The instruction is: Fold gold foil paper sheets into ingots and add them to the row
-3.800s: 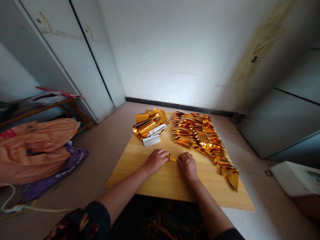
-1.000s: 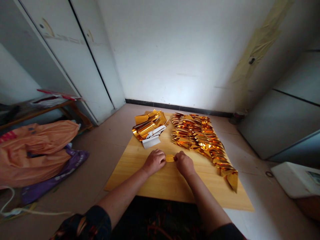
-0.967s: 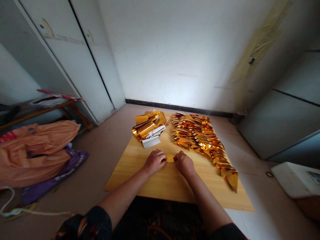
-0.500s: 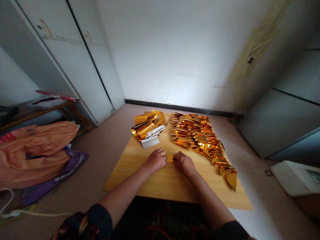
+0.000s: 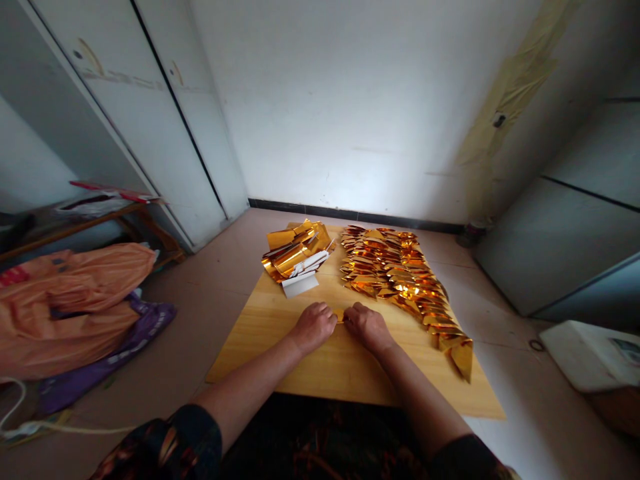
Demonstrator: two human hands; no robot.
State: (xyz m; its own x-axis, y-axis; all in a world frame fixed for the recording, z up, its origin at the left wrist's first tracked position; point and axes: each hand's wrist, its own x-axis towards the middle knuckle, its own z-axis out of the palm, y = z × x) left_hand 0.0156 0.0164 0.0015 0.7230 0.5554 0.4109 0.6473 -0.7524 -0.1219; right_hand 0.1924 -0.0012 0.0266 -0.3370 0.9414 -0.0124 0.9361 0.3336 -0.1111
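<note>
In the head view, I saw one small gold piece (image 5: 341,317) between the person's hands, over the near middle of the wooden surface (image 5: 260,350). The left hand (image 5: 315,327) had its fingers curled onto one end, and those of the right hand (image 5: 367,325) pinched the other; they hid most of it, so I couldn't tell how far its folding had got. What seemed finished were the many folded pieces (image 5: 393,267), packed in overlapping rows and trailing toward the near right corner. What seemed left was the heap of loose gold sheets (image 5: 295,253) at the far left, a white-sided sheet (image 5: 300,285) at its near edge. I couldn't count either lot.
</note>
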